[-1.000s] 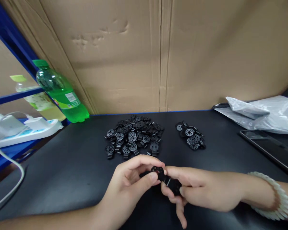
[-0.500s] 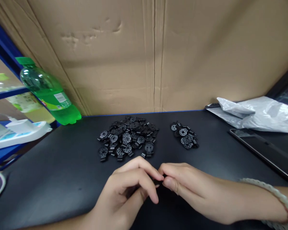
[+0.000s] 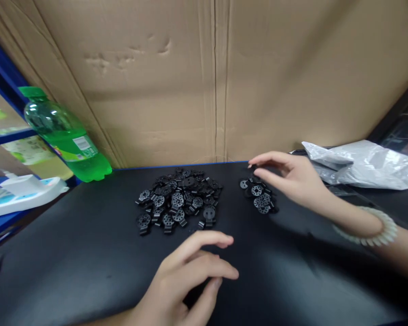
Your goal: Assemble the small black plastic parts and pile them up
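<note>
Small pile of blk parts (image 3: 262, 199) sits on the bench (image 3: 88, 253), right of the lg heap (image 3: 177, 199) w/ a gap btwn; its long axis slants from far left to near right. R hand (image 3: 294, 179) is the nearer, over its far right edge, thumb & fingertips parted w/ a dark bit btwn; can't tell if gripped. L hand (image 3: 183, 276) is well apart from R, fingers spread, nothing clearly held, just nearside of the lg heap; from it the small pile lies fwd & right.
</note>
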